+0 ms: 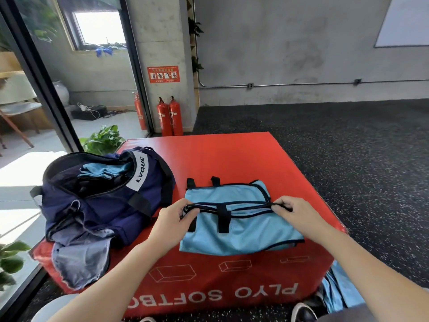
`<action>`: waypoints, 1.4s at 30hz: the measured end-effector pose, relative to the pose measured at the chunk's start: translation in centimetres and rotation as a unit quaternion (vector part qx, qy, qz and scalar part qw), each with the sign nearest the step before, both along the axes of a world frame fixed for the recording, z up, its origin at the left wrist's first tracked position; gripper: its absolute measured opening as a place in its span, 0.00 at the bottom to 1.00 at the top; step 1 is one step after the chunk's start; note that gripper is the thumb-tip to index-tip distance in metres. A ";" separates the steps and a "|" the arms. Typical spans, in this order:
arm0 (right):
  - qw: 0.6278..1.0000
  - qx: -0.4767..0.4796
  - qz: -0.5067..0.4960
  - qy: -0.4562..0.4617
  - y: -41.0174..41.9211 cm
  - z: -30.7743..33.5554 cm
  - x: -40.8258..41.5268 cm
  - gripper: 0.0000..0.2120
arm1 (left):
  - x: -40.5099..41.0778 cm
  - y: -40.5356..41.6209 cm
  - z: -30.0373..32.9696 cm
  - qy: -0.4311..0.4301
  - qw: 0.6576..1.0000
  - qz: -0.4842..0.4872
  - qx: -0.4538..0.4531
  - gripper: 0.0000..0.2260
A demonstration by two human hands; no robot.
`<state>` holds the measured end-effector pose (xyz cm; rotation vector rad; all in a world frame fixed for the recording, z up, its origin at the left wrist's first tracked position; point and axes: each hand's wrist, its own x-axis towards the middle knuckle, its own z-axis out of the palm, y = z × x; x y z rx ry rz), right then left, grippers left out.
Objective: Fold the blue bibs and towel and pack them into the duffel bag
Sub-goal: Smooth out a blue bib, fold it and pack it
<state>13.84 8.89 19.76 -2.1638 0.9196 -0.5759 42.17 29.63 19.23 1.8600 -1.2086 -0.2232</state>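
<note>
- Hands work at the middle of a blue bib [239,219] lying flat on the red plyo box [232,156].
- The left hand [173,217] pinches the bib's black-trimmed fold edge at its left end, fingers curled round the trim.
- The right hand [293,212] pinches the same edge at its right end, thumb and fingers closed on the fabric.
- The navy duffel bag [104,194] sits open just left of the bib, with folded blue cloth [104,170] already inside.
- More blue fabric [341,291] hangs beside the box's near right corner.
</note>
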 end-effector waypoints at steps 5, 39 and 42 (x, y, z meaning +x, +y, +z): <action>0.999 0.016 -0.021 -0.027 -1.6 0.0 1.8 0.05 | 1.3 -1.7 -0.2 -0.001 0.999 0.036 -0.008 0.06; 0.973 -0.181 -0.059 0.127 -7.6 -3.1 16.7 0.14 | 8.9 -12.7 -4.6 -0.039 0.980 0.159 0.111 0.19; 0.976 -0.177 -0.007 0.126 -5.4 -3.4 18.3 0.15 | 8.6 -12.5 -4.8 -0.043 0.983 0.133 0.115 0.21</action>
